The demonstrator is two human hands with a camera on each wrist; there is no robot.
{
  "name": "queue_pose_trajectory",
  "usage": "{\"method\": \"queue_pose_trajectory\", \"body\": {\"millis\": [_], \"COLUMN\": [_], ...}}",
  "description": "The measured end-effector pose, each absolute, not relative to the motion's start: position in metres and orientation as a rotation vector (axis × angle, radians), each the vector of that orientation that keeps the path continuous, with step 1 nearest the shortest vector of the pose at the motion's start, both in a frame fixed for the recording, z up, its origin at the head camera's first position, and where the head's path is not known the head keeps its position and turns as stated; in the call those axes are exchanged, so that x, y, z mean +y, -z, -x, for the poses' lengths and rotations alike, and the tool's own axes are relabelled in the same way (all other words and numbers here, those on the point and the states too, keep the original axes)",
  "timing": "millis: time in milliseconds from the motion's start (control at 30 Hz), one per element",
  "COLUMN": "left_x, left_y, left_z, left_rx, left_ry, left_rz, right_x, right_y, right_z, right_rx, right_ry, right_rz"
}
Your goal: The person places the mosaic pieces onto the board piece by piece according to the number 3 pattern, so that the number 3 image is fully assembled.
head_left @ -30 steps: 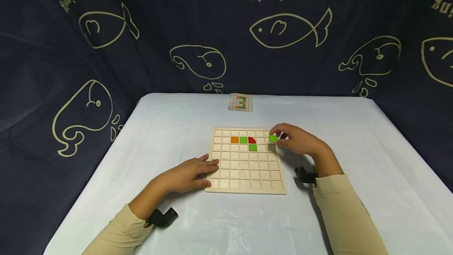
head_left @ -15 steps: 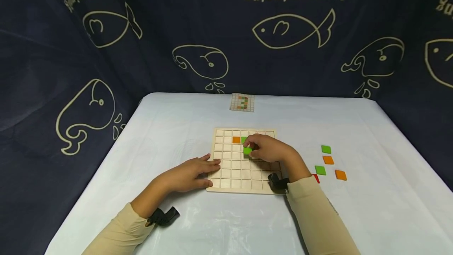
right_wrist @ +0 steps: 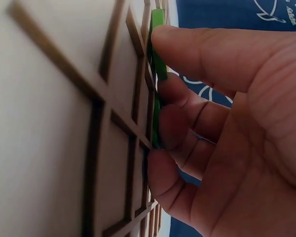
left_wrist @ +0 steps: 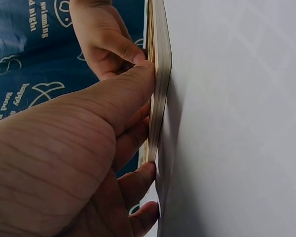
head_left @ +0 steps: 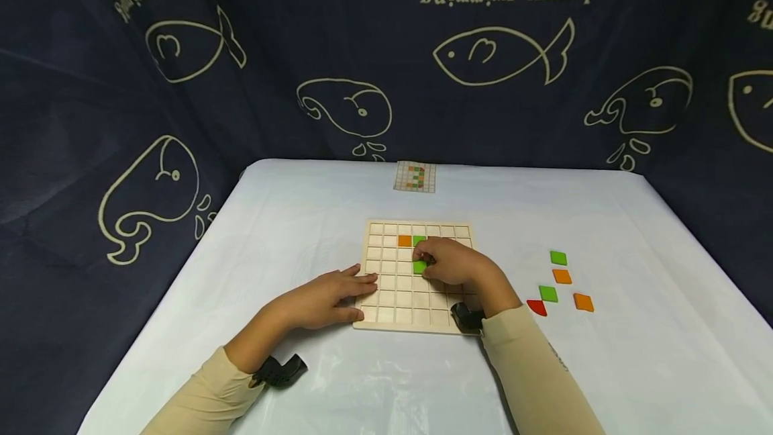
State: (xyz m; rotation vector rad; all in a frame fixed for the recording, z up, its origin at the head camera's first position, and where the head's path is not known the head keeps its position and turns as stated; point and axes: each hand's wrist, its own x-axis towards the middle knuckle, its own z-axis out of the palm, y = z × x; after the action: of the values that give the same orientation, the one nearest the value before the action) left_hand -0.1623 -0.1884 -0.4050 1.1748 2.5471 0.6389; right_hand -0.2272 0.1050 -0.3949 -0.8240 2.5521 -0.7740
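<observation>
A wooden grid board (head_left: 395, 299) lies flat on the white table. My left hand (head_left: 323, 299) rests on its left edge, fingers extended over the rim; the left wrist view shows the thumb (left_wrist: 133, 81) against the board's side. Over the board's upper middle, my right hand (head_left: 455, 264) pinches a green square tile (head_left: 419, 268). Up close, this tile (right_wrist: 159, 47) stands slightly tilted above the grid, between thumb and fingers. An orange tile (head_left: 404, 241) and another green tile (head_left: 419, 239) sit in cells of the same row. My right hand hides the cells beyond.
To the board's right lie loose tiles: a green one (head_left: 558, 258), an orange one (head_left: 561, 276), a second green (head_left: 548, 294), a second orange (head_left: 583, 302) and a red quarter-round (head_left: 537, 307). A small pattern card (head_left: 415, 176) lies near the far table edge.
From the board's right edge, my right hand has carried the green tile leftward and slightly nearer, down to the grid. The loose tiles have come into view. My left hand stays in place.
</observation>
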Motion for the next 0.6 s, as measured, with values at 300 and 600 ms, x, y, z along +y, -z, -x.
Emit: {"method": "queue_pose_trajectory", "body": {"millis": [300, 600], "left_x": [-0.1891, -0.1896], "left_y": [0.4057, 0.4063], "left_z": [0.1644, 0.1631], "left_rx": [2.552, 2.543], "left_ry": [-0.643, -0.645], "left_rz": [-1.183, -1.171], "right_x": [0.1042, 0.1048], "right_y": [0.3935, 0.3926], "right_z": [0.2273, 0.2262], "right_rx": [2.581, 2.568], "right_ry": [0.752, 0.758], "right_rz": [0.806, 0.796]}}
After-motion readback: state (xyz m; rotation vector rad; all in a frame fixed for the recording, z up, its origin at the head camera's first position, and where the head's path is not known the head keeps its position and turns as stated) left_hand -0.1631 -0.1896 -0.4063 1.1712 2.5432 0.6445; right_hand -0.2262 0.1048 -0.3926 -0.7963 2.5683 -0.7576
